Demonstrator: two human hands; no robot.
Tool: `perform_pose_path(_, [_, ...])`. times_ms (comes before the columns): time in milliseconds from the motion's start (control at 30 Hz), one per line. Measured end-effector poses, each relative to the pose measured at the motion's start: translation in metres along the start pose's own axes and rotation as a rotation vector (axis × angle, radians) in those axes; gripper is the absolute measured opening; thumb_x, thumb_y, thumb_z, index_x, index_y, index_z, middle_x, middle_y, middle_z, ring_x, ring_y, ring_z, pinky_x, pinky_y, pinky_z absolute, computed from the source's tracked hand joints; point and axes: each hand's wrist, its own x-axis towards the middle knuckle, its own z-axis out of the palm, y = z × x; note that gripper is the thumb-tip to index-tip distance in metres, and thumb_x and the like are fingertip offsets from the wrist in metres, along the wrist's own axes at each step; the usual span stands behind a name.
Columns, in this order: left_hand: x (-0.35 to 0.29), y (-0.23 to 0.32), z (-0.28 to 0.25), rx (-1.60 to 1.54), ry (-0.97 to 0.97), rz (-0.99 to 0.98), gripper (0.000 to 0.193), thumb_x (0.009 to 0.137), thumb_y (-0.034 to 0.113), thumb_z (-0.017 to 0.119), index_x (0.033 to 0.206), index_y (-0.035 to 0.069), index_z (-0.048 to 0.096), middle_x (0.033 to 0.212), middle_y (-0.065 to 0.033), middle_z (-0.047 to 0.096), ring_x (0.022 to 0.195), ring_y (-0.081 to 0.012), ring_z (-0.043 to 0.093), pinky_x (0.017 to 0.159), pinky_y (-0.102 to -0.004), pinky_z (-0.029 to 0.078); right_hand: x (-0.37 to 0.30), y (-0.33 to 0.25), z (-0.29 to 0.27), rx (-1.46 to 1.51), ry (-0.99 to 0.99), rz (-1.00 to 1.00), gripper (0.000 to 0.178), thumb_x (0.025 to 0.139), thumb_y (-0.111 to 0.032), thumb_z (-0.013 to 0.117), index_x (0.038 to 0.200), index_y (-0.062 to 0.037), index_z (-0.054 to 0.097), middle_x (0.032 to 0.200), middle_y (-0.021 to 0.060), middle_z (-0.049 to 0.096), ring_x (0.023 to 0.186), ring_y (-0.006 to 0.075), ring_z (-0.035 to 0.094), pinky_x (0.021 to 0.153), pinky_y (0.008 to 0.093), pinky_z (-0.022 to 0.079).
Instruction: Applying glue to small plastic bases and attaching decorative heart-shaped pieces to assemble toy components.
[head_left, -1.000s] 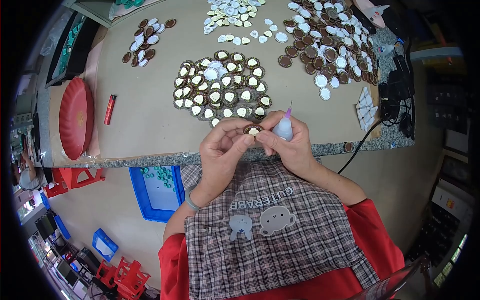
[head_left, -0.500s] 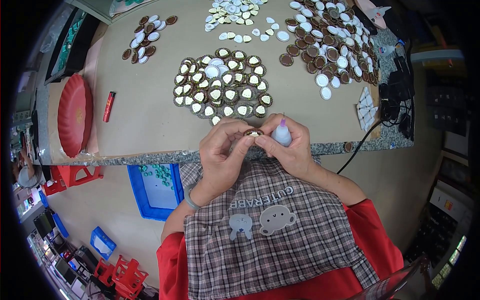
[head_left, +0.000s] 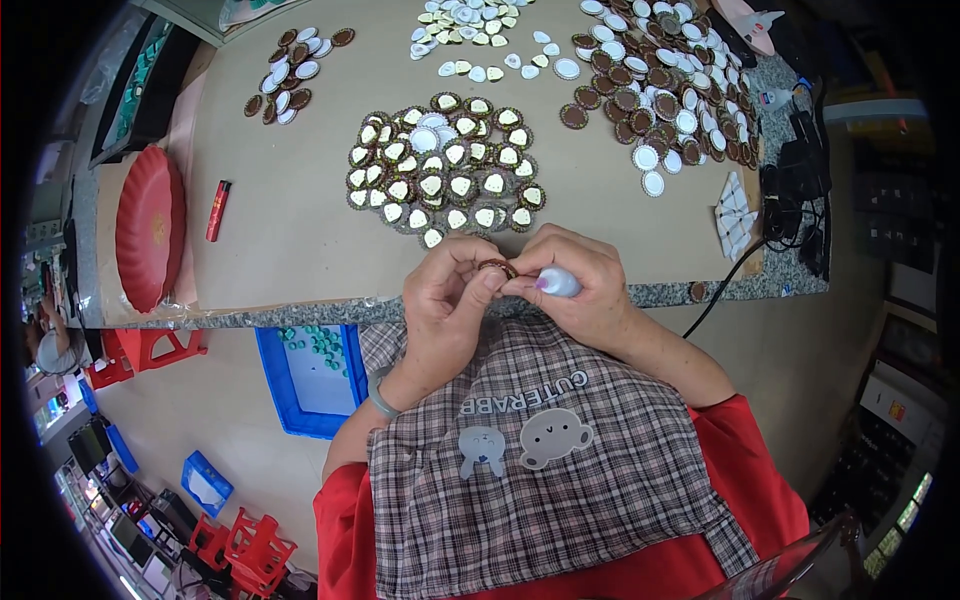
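Note:
Over the table's front edge, my left hand pinches a small round brown disc with a patterned rim. My right hand is closed round a small white squeeze bottle with a purple tip, which points left toward the disc. Fingertips of the right hand are close to the disc's right edge; whether they touch it I cannot tell. Just beyond my hands lies a cluster of brown discs with pale cream pieces on them. A few plain white ones rest on top of that cluster.
A big pile of brown and white discs covers the far right, with a smaller group far left. Cream pieces lie at the back. A red scalloped tray, a red tube and black cables flank the work area.
The squeeze bottle has turned from tip-up to pointing left toward the disc. The disc has tilted in my fingers, so its cream piece no longer shows.

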Motion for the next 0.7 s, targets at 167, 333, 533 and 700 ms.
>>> perform_pose_path(167, [0.000, 0.001, 0.003, 0.056, 0.045, 0.032, 0.014, 0.092, 0.008, 0.058, 0.101, -0.002, 0.053, 0.091, -0.0043, 0.058, 0.081, -0.0081, 0.055, 0.071, -0.0212, 0.045, -0.003, -0.005, 0.010, -0.030, 0.086, 0.002, 0.018, 0.073, -0.005, 0.075, 0.082, -0.0029, 0.060, 0.074, 0.0074, 0.060, 0.066, 0.0199, 0.062, 0.055, 0.0305, 0.047])
perform_pose_path(333, [0.006, 0.003, 0.003, -0.128, 0.108, -0.099, 0.016, 0.089, 0.005, 0.060, 0.102, -0.003, 0.057, 0.088, -0.0066, 0.063, 0.076, -0.0115, 0.060, 0.068, -0.0241, 0.051, -0.001, -0.009, 0.007, 0.457, 0.080, 0.490, 0.011, 0.083, -0.007, 0.069, 0.087, -0.0013, 0.062, 0.074, 0.0019, 0.063, 0.063, 0.0074, 0.058, 0.053, 0.0225, 0.045])
perform_pose_path(533, [0.005, 0.003, 0.000, -0.204, 0.111, -0.096, 0.014, 0.087, 0.000, 0.061, 0.100, -0.004, 0.058, 0.088, -0.0090, 0.063, 0.077, -0.0153, 0.063, 0.071, -0.0269, 0.053, 0.002, -0.002, -0.002, 0.575, 0.008, 0.454, 0.011, 0.086, -0.009, 0.067, 0.090, -0.0008, 0.061, 0.075, 0.0015, 0.062, 0.063, 0.0045, 0.056, 0.052, 0.0180, 0.043])
perform_pose_path(700, [0.004, 0.008, 0.001, -0.094, 0.087, 0.011, 0.013, 0.086, -0.003, 0.060, 0.098, -0.005, 0.057, 0.091, -0.0092, 0.060, 0.081, -0.0148, 0.063, 0.073, -0.0264, 0.054, 0.003, -0.004, -0.001, 0.424, 0.020, 0.352, 0.011, 0.085, -0.009, 0.067, 0.087, -0.0012, 0.060, 0.075, 0.0001, 0.060, 0.064, 0.0049, 0.054, 0.054, 0.0194, 0.044])
